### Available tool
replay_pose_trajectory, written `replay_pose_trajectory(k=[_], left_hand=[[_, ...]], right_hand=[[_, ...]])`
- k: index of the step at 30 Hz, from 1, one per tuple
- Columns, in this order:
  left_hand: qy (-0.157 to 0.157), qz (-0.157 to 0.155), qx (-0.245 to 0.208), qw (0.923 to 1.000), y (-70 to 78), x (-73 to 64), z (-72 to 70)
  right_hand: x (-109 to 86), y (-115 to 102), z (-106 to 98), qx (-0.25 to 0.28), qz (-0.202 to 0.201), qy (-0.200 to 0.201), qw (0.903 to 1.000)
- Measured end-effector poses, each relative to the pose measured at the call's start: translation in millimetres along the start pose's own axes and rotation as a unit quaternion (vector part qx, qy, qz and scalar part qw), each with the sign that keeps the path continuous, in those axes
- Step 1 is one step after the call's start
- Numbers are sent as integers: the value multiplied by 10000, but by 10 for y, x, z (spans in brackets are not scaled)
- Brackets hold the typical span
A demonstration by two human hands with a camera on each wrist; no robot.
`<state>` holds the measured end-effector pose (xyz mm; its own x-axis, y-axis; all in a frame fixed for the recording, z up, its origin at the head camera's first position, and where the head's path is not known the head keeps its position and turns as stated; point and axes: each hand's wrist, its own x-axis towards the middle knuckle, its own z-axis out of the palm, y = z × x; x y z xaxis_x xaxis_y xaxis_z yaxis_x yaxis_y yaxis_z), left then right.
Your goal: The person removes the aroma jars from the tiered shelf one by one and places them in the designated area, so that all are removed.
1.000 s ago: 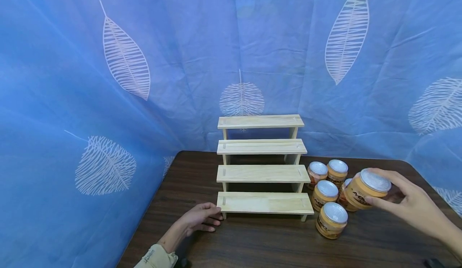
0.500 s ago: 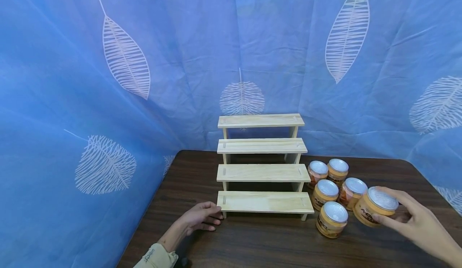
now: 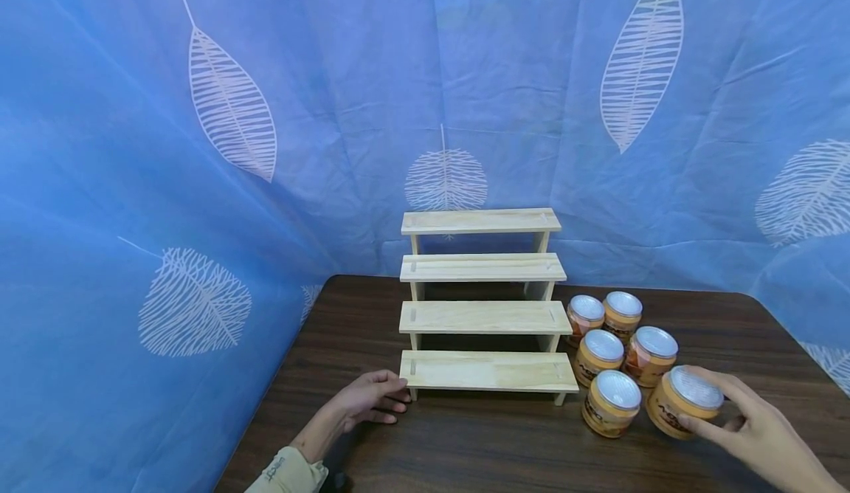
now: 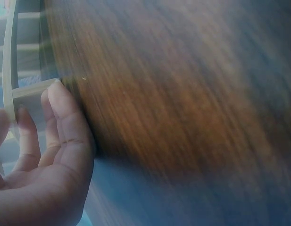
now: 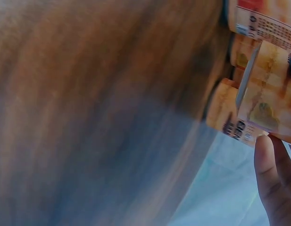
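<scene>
A pale wooden four-step stand (image 3: 488, 371) stands on the dark table. My left hand (image 3: 369, 398) holds the left end of its lowest step, thumb at the board and fingers below it beside the leg (image 4: 34, 92). At the right, my right hand (image 3: 747, 419) grips an orange jar (image 3: 677, 408) with a silver top, fingers behind and thumb in front. This jar is upright and low over the table, and its base (image 5: 246, 77) shows in the right wrist view. Close by its left side is another jar (image 3: 609, 408).
Several more silver-topped jars cluster right of the stand, among them a reddish-labelled jar (image 3: 651, 360) and a rear jar (image 3: 622, 316). A blue cloth (image 3: 332, 109) with white leaf prints hangs behind and to the left of the wood-grain table (image 3: 478, 449).
My right hand has brought the jar down and toward me, from overlapping the reddish-labelled jar to a spot in front of it. My left hand has stayed at the stand.
</scene>
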<state>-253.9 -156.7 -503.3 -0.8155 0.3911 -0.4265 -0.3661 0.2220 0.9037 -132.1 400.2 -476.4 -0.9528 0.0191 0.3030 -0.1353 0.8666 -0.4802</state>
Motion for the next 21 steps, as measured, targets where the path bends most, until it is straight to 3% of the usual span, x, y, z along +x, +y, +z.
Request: replay_pose_trajectory(k=[9, 16, 21], left_hand=[[-83, 88, 15, 9999, 30, -33, 7], [-86, 72, 10, 9999, 37, -36, 7], [-122, 88, -13, 9999, 34, -28, -2]], right_hand=[[-67, 98, 133, 163, -90, 8, 9998], [-52, 93, 177, 45, 263, -428, 9987], [-49, 105, 201, -50, 438, -478, 9979]])
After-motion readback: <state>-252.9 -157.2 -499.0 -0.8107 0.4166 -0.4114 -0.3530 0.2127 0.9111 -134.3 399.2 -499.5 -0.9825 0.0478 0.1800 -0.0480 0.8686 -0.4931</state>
